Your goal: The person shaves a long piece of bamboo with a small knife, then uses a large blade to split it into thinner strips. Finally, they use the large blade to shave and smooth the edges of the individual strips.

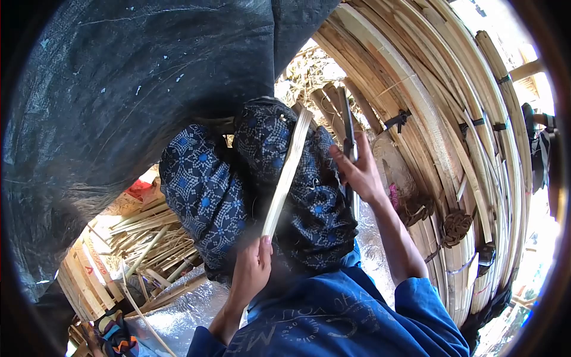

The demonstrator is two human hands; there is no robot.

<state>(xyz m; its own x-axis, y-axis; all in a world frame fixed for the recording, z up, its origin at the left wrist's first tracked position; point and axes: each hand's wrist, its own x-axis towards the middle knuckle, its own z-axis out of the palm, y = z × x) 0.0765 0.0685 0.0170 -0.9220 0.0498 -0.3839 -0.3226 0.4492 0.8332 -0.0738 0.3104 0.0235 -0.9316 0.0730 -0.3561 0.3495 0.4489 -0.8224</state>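
Observation:
A pale split strip of wood or bamboo point(286, 177) runs upward across the patterned dark blue cloth point(205, 190) over my lap. My left hand point(253, 262) is closed round the strip's lower end. On the right, my right hand point(361, 171) grips a long, dark, narrow tool point(347, 116) that looks like a blade, pointing up. The tool and the strip are apart. My fingers cover part of the tool's lower end.
Long bundled bamboo strips point(410, 77) curve along the right side, bound with dark ties. A black tarp point(143, 77) hangs at upper left. Loose thin sticks point(151, 238) lie at lower left, near silvery sheeting point(178, 309). Part of another person point(544, 143) shows at far right.

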